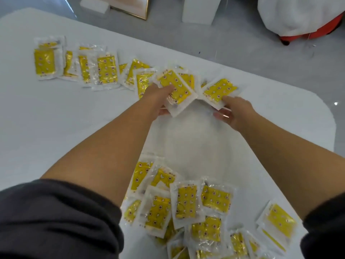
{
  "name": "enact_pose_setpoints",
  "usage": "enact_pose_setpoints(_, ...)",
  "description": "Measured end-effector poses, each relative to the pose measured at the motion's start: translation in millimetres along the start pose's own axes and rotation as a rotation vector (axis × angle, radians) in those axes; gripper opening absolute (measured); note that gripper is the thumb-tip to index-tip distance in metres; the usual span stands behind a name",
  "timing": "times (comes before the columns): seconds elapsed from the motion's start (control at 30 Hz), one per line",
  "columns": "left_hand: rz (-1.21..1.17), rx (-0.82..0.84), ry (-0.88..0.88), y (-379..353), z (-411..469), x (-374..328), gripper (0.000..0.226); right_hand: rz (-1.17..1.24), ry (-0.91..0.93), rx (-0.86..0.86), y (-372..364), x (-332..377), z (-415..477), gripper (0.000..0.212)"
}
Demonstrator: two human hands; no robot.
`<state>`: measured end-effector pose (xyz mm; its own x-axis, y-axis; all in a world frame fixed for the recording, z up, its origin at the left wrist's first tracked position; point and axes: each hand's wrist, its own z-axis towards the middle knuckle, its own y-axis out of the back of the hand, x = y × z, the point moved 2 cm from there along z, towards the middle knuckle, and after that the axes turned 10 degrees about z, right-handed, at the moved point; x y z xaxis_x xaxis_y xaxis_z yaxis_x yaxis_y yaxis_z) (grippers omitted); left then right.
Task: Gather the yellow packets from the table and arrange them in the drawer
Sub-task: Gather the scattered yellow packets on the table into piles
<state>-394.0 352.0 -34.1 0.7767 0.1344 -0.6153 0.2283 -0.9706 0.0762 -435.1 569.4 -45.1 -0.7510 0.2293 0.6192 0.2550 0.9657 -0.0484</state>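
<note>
Surroundings: two white foam blocks (95, 4) are seen on the floor beyond the table, with a gold-edged framed panel (130, 6) between them and a white bag (298, 12) over something red at the far right.
Obstruction: the left edge of the near pile (186, 202) is covered by the left forearm; its right end is partly hidden by the dark right sleeve (326, 230).
Surface: a white table (56, 118) with a rounded corner is shown.
Room: a grey floor (242, 43) is seen around it.
Yellow packets: these are laid in two groups on the table, a far row (106, 70) of overlapping packets and the near pile, well apart.
Left hand (158, 98): its fingers are curled round the near end of a held packet (174, 88), tilted above the right end of the far row.
Right hand (235, 111): the near edge of a second packet (218, 90) is pinched, the thumb on top and the fingers below; this packet lies just beside the held one.
Count, hands: two.
Count, foam blocks: two.
Count, panel and bag: one each.
Count, packets: about ten are made out in the far row and a dozen or more in the near pile; an exact figure cannot be told because of the overlap.
</note>
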Motion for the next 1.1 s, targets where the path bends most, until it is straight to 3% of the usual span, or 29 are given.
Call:
enact_pose_setpoints(0.1, 0.148, 0.022, 0.144, -18.2, 1.0, 17.2, 0.016, -0.294, -0.136, -0.037, 21.2, -14.4, 5.5, 0.007)
enact_pose_setpoints(0.27, 0.147, -0.064, 0.185, -16.8, -12.6, 51.3, 0.005, -0.5, -0.149, 0.027, 28.1, -35.8, -4.1, 0.006)
enact_pose_setpoints(0.47, 0.251, -0.138, 0.073, 31.6, -48.4, 96.0, 0.032, -0.599, -0.093, 0.203, -4.2, -67.5, -44.4, 0.009)
enact_pose_setpoints(0.67, 0.411, -0.27, 0.035, 99.6, -88.9, 141.8, 0.008, -0.818, 0.086, 0.361, -37.5, -128.1, -93.7, 0.012)
enact_pose_setpoints(0.87, 0.845, -0.252, 0.004, 152.9, -110.7, 185.6, 0.018, -1.265, 0.407, 0.495, -74.2, -177.1, -120.8, 0.022)
enact_pose_setpoints(0.97, 0.895, -0.24, 0.021, 167.0, -119.0, 207.5, 0.023, -1.425, 0.561, 0.522, -90.0, -193.4, -132.1, 0.031)
enact_pose_setpoints(1.1, 0.895, -0.264, 0.005, 169.3, -118.8, 219.2, 0.033, -1.533, 0.696, 0.417, -99.1, -201.3, -136.4, 0.05)
